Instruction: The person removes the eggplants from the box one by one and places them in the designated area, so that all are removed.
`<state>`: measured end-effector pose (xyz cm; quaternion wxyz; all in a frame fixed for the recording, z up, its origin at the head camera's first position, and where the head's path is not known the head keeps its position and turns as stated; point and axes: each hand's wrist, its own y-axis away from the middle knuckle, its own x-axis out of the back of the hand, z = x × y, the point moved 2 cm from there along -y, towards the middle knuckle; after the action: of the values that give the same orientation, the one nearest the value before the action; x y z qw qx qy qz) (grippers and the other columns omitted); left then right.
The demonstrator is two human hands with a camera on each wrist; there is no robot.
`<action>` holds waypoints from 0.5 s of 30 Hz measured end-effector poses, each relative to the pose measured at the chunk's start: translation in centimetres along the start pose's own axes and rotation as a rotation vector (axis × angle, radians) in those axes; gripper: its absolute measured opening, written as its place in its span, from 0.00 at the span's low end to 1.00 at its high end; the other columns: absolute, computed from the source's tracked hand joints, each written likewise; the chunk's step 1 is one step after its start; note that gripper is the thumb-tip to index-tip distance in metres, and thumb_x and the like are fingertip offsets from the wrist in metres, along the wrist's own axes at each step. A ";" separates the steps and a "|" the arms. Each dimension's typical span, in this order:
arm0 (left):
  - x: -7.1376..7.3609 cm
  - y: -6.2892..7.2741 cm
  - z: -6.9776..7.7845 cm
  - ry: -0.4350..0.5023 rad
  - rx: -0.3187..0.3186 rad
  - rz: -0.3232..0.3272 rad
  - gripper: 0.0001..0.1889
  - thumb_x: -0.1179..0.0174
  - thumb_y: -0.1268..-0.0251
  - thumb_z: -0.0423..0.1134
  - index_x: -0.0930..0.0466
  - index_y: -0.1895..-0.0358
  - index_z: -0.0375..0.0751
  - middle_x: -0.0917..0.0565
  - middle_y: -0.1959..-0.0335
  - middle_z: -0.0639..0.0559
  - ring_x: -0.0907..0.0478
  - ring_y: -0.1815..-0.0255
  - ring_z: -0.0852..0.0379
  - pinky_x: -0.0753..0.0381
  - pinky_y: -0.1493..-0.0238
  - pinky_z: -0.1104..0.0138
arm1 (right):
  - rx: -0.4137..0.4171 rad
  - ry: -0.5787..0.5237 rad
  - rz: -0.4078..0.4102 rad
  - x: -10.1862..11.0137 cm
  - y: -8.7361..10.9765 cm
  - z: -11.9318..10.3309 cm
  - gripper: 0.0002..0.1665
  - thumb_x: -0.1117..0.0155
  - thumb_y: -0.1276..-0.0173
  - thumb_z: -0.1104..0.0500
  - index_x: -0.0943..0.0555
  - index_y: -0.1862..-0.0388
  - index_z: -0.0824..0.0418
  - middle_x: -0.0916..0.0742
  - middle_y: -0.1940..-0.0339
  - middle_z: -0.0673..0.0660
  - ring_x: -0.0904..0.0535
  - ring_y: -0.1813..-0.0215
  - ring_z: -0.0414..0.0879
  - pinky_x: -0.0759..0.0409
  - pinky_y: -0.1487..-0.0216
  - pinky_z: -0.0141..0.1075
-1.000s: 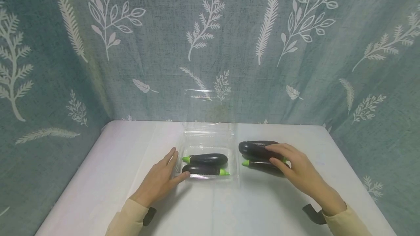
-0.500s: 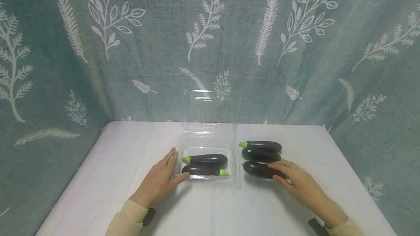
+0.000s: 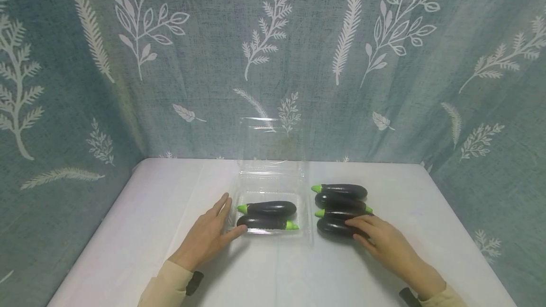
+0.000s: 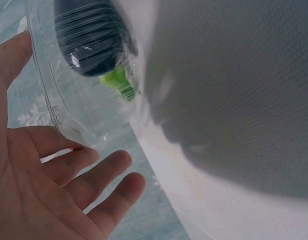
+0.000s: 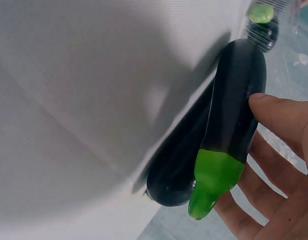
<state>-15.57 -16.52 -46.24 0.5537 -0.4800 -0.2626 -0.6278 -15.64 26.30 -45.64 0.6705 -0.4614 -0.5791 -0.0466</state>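
My right hand [image 3: 386,243] pinches a dark purple eggplant [image 3: 333,226], the nearest of a row on the table right of a clear plastic clamshell box. In the right wrist view, my thumb lies on top of that eggplant [image 5: 234,95], and its green stem end points back past the fingers. Another eggplant [image 5: 176,160] lies against it. With fairly straight fingers, my left hand [image 3: 206,233] touches the left side and front corner of the clamshell box [image 3: 304,198]. Inside the box are two eggplants, one [image 3: 270,208] behind the other [image 3: 260,222], stems facing opposite ways.
Behind the box stands its raised clear lid [image 3: 273,143]. Several more eggplants make up the row, among them the farthest one [image 3: 344,190] and the second [image 3: 339,200]. White cloth covers the table [image 3: 179,188]; a leaf-patterned curtain [image 3: 204,60] encloses the back and sides.
My right hand has carried its eggplant toward me, from over the row to the row's near side. The eggplants behind it have come into view. My left hand and the box stay put.
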 end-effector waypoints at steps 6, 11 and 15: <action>0.0 0.0 0.0 0.007 0.005 0.002 0.49 0.43 0.31 0.67 0.40 0.25 0.26 0.41 0.21 0.36 0.33 0.29 0.31 0.31 0.32 0.42 | 0.031 0.009 0.013 -0.3 0.0 0.0 0.26 0.22 0.51 0.63 0.14 0.49 0.56 0.13 0.53 0.54 0.14 0.54 0.50 0.15 0.56 0.46; 0.0 0.1 0.0 0.004 0.007 0.004 0.49 0.44 0.31 0.67 0.40 0.25 0.25 0.41 0.21 0.36 0.33 0.30 0.31 0.31 0.32 0.42 | 0.020 0.023 0.008 -0.5 -0.1 -0.1 0.24 0.22 0.49 0.63 0.14 0.50 0.56 0.13 0.53 0.54 0.14 0.54 0.50 0.15 0.56 0.46; 0.0 0.1 0.0 0.006 0.009 0.005 0.49 0.44 0.31 0.67 0.40 0.25 0.25 0.41 0.21 0.35 0.33 0.29 0.30 0.31 0.32 0.41 | 0.016 0.032 0.010 -0.6 -0.1 0.0 0.25 0.20 0.50 0.64 0.14 0.51 0.56 0.13 0.54 0.55 0.14 0.54 0.51 0.15 0.55 0.46</action>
<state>-15.50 -16.50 -46.29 0.5582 -0.4765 -0.2623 -0.6266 -15.86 25.95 -46.07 0.6835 -0.4583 -0.5663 -0.0461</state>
